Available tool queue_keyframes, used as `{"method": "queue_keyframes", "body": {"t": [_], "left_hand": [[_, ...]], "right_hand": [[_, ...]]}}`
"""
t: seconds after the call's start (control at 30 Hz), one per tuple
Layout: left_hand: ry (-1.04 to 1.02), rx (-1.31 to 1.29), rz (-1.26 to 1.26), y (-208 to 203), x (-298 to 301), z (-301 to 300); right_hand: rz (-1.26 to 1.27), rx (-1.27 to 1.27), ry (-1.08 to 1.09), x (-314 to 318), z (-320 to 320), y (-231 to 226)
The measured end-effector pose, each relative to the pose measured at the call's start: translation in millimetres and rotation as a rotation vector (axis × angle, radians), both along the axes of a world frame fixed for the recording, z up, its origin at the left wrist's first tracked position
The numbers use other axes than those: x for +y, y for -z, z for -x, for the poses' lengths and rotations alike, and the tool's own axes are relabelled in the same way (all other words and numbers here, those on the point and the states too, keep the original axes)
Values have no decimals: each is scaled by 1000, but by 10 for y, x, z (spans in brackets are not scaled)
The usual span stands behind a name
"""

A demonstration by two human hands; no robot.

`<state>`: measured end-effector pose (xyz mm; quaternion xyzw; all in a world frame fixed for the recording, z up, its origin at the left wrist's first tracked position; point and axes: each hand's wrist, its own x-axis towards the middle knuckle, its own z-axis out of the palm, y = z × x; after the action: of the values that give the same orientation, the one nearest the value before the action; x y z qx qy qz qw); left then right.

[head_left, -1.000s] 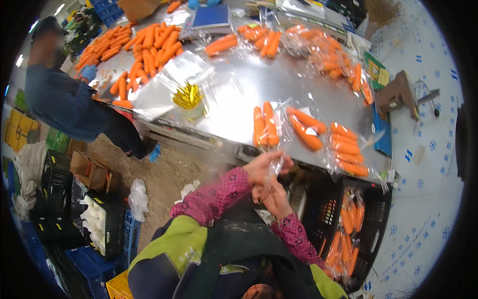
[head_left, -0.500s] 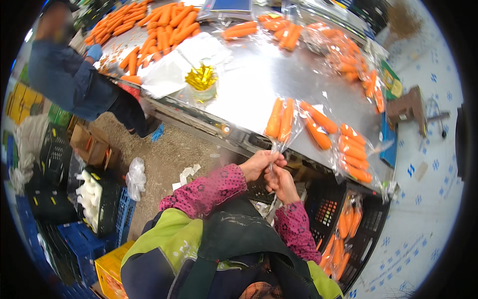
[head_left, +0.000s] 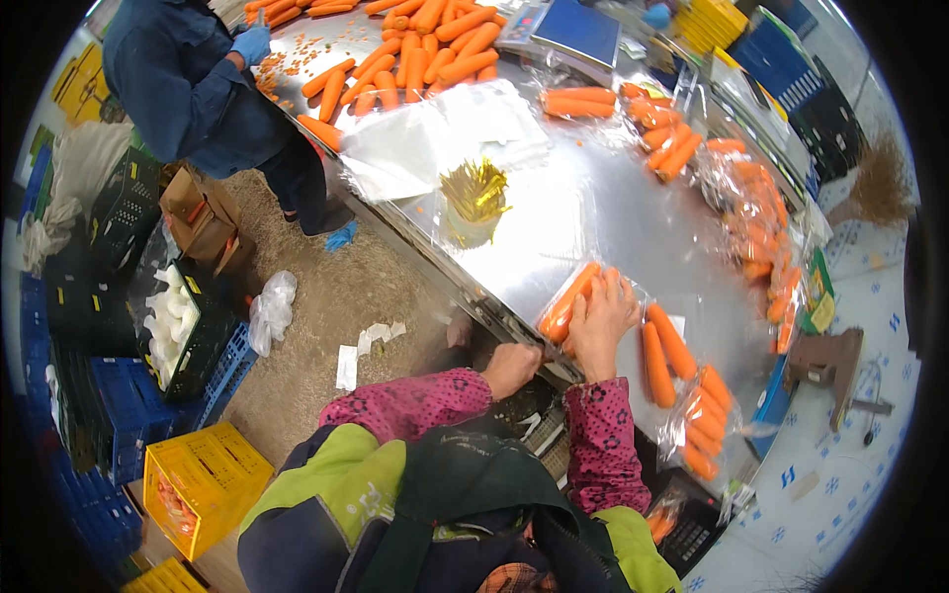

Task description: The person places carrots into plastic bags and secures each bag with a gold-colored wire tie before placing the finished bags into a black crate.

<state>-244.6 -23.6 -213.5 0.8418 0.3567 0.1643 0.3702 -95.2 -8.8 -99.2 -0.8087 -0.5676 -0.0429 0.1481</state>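
Note:
My right hand (head_left: 601,321) lies over a clear bag of carrots (head_left: 568,301) at the table's near edge, fingers curled across the carrots. Beside it, lower left, my left hand (head_left: 513,370) is closed in a fist at the edge; what it holds, if anything, is hidden. To the right lie two more carrots (head_left: 659,364) in clear film and a filled bag of several carrots (head_left: 706,420). Beyond my hands, gold twist ties (head_left: 474,193) stand bunched in a small tub, next to a stack of clear plastic bags (head_left: 445,128).
Loose carrots (head_left: 435,49) pile at the back of the metal table (head_left: 633,222), near a blue-topped scale (head_left: 578,35). Bagged carrots (head_left: 756,217) line the right side. A co-worker (head_left: 188,79) in blue gloves stands at the far left. Crates (head_left: 203,484) stand on the floor.
Both hands were together pinching the bag's neck. My right hand has moved up onto the bagged carrots; my left has drawn apart to the table edge. The view has shifted.

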Motion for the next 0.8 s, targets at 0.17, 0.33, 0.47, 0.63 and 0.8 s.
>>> {"method": "queue_keyframes", "body": {"t": [0.17, 0.33, 0.47, 0.63, 0.8], "left_hand": [[94, -22, 597, -279, 193, 70], [105, -134, 964, -374, 156, 231], [108, -140, 781, -402, 183, 260], [38, -181, 596, -413, 52, 336], [-77, -279, 698, -608, -120, 388]], "right_hand": [[-262, 621, -201, 1039, 28, -245], [6, 856, -145, 1853, 107, 45], [62, 999, -159, 1990, 111, 218], [-200, 809, -25, 1253, 49, -328], [-303, 1137, 140, -192, 130, -447]]}}
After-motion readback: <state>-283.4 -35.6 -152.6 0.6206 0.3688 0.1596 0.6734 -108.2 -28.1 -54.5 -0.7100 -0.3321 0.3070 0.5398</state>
